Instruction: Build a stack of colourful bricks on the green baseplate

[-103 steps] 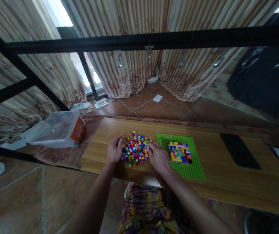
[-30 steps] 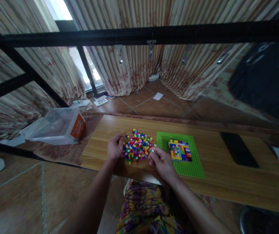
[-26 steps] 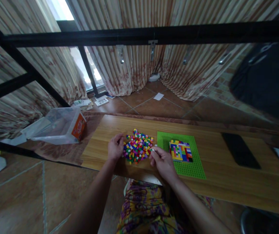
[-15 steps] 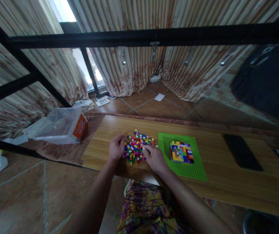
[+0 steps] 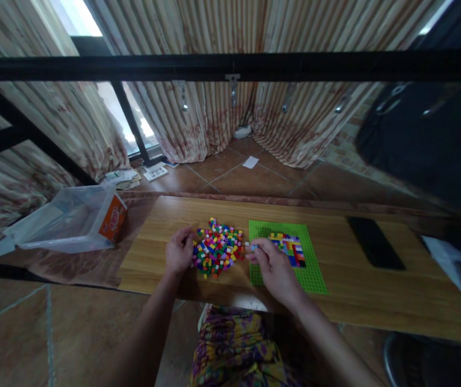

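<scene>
While our left hand (image 5: 180, 250) is curling beside the brick pile (image 5: 216, 250) (whether holding anything, we cannot tell), our right hand (image 5: 274, 266) is pinching a small pale brick (image 5: 254, 247) by the green baseplate (image 5: 313, 282), partly covering the coloured brick panel (image 5: 296, 252) beyond its knuckles.

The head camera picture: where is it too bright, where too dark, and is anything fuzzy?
In the head view, the window at upper left is washed out; also in the head view, pale glare lies along the near edge of the wooden table, the dark shape at right shows little detail, and the pale speck at the right hand is too soft to identify.
</scene>
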The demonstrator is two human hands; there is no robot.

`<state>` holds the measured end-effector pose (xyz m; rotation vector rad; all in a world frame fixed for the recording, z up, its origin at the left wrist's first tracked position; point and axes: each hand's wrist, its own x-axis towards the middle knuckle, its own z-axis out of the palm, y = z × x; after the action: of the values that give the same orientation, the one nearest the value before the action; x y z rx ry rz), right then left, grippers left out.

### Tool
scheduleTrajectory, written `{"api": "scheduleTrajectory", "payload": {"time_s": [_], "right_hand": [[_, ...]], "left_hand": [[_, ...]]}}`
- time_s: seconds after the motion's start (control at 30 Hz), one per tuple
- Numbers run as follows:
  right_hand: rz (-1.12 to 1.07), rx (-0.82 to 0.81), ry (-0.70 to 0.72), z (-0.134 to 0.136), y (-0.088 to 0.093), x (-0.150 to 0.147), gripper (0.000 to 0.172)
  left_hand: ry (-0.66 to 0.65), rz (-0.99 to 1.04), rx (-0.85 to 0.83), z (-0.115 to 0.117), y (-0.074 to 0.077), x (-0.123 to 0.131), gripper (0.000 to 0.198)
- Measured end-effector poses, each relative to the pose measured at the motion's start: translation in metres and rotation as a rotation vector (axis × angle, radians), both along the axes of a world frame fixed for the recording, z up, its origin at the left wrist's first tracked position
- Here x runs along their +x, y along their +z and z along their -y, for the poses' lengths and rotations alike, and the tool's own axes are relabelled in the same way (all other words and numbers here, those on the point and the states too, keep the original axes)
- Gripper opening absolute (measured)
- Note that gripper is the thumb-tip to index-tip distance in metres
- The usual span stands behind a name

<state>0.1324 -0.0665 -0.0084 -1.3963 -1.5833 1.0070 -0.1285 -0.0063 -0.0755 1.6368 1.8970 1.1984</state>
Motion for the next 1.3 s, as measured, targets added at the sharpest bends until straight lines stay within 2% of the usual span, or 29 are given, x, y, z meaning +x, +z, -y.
{"api": "scheduleTrajectory", "payload": {"time_s": [0.13, 0.27, 0.4, 0.53, 0.67, 1.03, 1.3], "right_hand": [[0.090, 0.089, -0.196, -0.005, 0.001, 0.044, 0.029], [0.228, 0.135, -0.421, -0.019, -0.006, 0.088, 0.032], [0.128, 0.133, -0.394, -0.033, -0.023, 0.109, 0.033], [-0.045, 0.078, -0.352, -0.043, -0.042, 0.110, 0.030], [-0.134, 0.058, -0.324, -0.049, -0.050, 0.108, 0.027], [-0.226, -0.049, -0.313, -0.052, -0.053, 0.108, 0.030], [-0.188, -0.125, -0.344, -0.052, -0.049, 0.107, 0.033]], "left_hand": [[-0.008, 0.021, -0.009, 0.000, 0.002, 0.000, 0.027], [-0.007, -0.005, -0.005, -0.001, 0.004, 0.000, 0.025], [0.004, -0.026, -0.021, -0.002, 0.004, -0.001, 0.024], [0.025, -0.046, -0.044, -0.003, 0.005, -0.002, 0.028], [0.048, -0.027, -0.056, -0.003, 0.006, -0.001, 0.030], [0.052, 0.011, -0.066, -0.003, 0.010, 0.001, 0.030], [0.057, -0.025, -0.083, -0.002, 0.013, 0.002, 0.032]]}}
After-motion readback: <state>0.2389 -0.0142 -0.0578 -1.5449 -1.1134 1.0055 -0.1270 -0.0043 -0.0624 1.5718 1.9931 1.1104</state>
